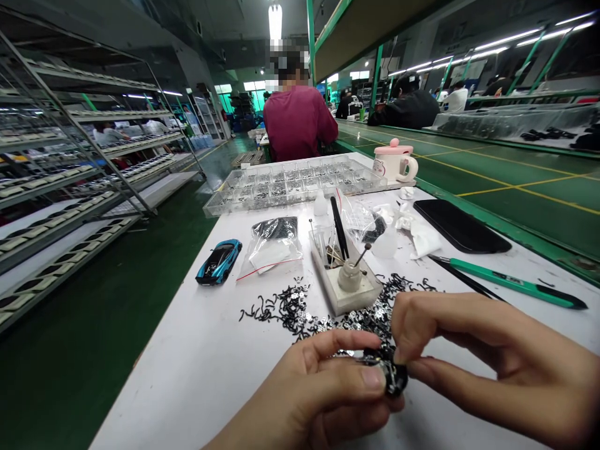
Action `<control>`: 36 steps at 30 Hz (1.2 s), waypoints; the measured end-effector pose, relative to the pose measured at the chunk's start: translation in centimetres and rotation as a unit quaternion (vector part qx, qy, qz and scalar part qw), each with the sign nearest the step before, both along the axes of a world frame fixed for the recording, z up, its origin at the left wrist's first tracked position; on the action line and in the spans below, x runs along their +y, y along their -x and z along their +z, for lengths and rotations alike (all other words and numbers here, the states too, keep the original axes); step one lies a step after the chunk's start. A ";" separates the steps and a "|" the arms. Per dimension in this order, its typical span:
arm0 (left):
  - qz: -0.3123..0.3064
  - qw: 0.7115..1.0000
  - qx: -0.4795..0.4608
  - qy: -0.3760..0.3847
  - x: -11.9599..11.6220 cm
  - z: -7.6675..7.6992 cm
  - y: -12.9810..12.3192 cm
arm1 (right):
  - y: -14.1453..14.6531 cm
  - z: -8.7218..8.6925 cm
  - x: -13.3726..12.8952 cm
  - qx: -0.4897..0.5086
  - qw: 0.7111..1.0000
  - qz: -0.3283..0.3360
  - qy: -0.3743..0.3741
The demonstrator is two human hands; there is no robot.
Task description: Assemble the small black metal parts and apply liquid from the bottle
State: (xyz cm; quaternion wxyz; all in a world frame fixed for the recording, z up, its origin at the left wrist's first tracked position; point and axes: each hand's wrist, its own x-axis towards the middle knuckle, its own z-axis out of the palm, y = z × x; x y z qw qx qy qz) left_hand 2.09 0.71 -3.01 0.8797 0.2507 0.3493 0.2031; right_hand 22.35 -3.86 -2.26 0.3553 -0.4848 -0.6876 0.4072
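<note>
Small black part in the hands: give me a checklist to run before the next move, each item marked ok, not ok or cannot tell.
1. Grip: the left hand and right hand both pinch the small black part: ok.
2. Seating of the part's pieces: fingers hide much of it: cannot tell.
3. Space around the hands: loose black and silver pieces spread almost up to them: not ok.
4. Green-handled tweezers: lying on the table beyond the right hand, apparently within reach: ok.
5. Clear compartment tray: at the table's far end, parts in its compartments: ok.
</note>
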 end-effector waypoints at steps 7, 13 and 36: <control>-0.068 0.998 -0.002 -0.016 0.8 -0.1 0.0 | -0.4 1.0 0.7 0.022 0.994 0.056 0.087; -0.076 0.997 0.011 -0.016 0.7 -0.5 0.0 | -0.3 0.8 0.8 0.048 0.986 0.064 0.143; -0.012 1.000 -0.023 0.004 0.0 0.3 -0.1 | -0.7 1.2 0.2 -0.025 0.998 0.057 0.011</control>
